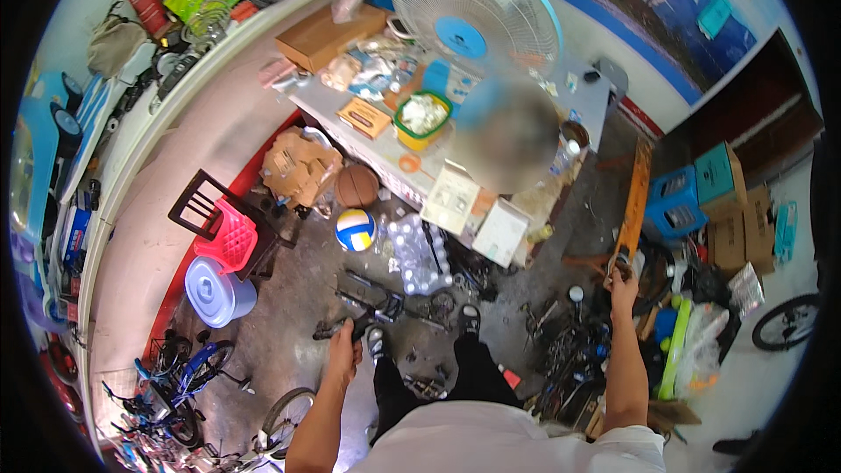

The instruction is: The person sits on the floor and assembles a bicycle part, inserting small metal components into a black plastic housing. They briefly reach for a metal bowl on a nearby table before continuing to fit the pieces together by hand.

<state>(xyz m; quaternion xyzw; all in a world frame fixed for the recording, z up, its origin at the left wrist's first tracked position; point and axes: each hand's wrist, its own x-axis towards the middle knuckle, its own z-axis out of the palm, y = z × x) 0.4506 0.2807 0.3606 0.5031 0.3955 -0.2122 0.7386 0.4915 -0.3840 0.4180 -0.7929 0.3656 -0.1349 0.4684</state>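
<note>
My left hand point(344, 353) is closed around a dark, narrow part point(334, 328) that I cannot identify; it is held over the concrete floor, left of my shoes. Out to the right, my right hand point(620, 277) has its fingers at a small ring-like metal part point(619, 261) by the near end of an orange wooden bench point(636, 197). Whether that part is gripped or only touched is hard to tell. Between the hands, a black bicycle frame or fork part point(387, 305) lies on the floor near my left shoe point(375, 343).
A cluttered table point(387, 157) stands ahead with a large fan point(476, 13). On the floor are a volleyball point(355, 230), a basketball point(356, 186), wrapped plastic bottles point(418, 253) and a heap of bicycle parts point(565, 348). Small bicycles point(190, 374) stand at the lower left.
</note>
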